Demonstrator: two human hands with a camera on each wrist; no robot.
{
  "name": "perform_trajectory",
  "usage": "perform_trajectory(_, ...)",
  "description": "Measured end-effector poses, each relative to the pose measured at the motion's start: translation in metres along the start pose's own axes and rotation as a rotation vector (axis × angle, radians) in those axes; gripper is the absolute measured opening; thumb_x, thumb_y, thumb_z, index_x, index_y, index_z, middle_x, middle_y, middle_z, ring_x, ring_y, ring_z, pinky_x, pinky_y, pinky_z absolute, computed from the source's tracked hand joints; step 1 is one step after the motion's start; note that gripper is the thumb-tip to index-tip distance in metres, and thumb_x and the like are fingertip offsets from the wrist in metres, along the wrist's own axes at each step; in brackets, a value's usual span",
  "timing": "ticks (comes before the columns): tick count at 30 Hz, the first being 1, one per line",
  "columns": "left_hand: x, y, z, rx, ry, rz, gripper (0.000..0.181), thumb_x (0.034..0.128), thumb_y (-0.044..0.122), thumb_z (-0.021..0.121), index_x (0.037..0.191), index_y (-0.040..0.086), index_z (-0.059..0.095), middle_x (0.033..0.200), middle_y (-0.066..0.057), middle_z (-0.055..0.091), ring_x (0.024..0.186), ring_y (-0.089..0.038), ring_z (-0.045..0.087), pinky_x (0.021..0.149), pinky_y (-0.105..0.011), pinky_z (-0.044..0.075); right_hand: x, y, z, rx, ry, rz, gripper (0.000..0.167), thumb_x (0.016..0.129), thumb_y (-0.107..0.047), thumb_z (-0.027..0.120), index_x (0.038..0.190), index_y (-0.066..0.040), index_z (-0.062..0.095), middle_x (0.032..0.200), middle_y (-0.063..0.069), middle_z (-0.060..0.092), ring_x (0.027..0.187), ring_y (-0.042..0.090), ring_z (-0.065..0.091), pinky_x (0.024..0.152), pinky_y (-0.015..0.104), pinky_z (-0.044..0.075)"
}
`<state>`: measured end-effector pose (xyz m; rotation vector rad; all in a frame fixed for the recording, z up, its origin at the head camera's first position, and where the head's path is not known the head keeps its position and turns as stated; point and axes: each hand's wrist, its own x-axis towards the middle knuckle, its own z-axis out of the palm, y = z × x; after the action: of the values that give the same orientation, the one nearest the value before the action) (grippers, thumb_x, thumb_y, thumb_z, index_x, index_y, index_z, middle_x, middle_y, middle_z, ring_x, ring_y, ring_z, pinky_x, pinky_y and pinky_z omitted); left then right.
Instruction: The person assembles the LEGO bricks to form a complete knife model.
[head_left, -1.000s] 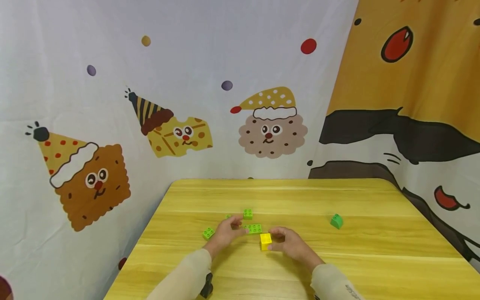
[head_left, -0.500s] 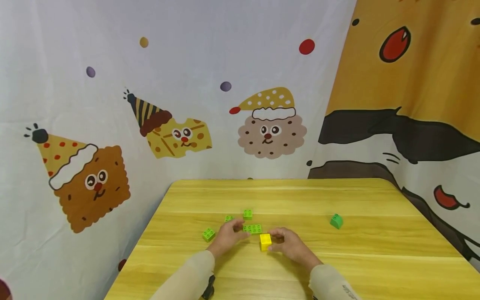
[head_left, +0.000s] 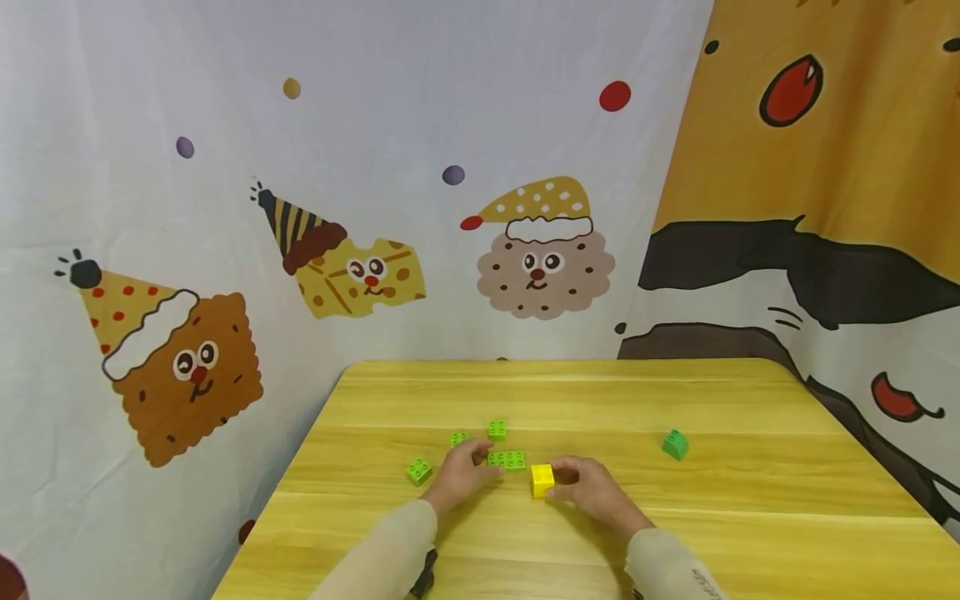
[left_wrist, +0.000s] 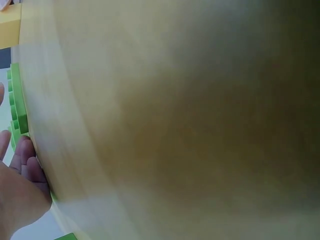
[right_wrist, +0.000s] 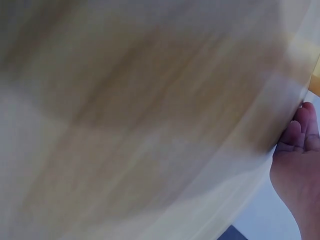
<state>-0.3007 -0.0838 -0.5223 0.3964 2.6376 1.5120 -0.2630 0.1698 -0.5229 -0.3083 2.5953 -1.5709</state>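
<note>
1. A small block is sitting on the desk.
2. The left hand is curving beside the long block, its grip loose.
3. The yellow block is showing just right of that.
4. The right hand is pinching it in its grip.
5. A curved block is sitting well apart.

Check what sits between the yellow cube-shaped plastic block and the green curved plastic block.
Head view: the person's right hand, gripping the yellow block, then bare wood-grain tabletop up to the green curved block.
</note>
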Motion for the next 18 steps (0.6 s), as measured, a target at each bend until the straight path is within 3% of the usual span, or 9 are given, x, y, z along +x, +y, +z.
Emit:
perform_trajectory(10,0.0030,0.0030,0.0024,0.046,-0.003,-0.001,0.048,0.0864,0.016,0.079,0.128,0.001,0.062,0.118,-0.012,0.060,0.108,-0.029,0.055,0.093,-0.048,0.046,0.0028,0.0010,-0.0097,-0.011,0.038,0.032,0.038,0.082,-0.009,0.081,0.116,0.000,0.069,0.110,0.008,0.069,0.096,0.021,0.061,0.086,0.041,0.050)
perform_trajectory(18,0.0028,0.0035,0.0012,0.068,-0.009,0.026,0.046,0.0851,0.014,0.080,0.126,-0.002,0.064,0.118,-0.012,0.060,0.107,-0.029,0.056,0.092,-0.047,0.048,0.0074,0.0056,-0.0067,0.006,0.045,0.011,0.033,0.083,-0.011,0.081,0.113,-0.002,0.070,0.109,0.006,0.069,0.094,0.020,0.059,0.085,0.039,0.049)
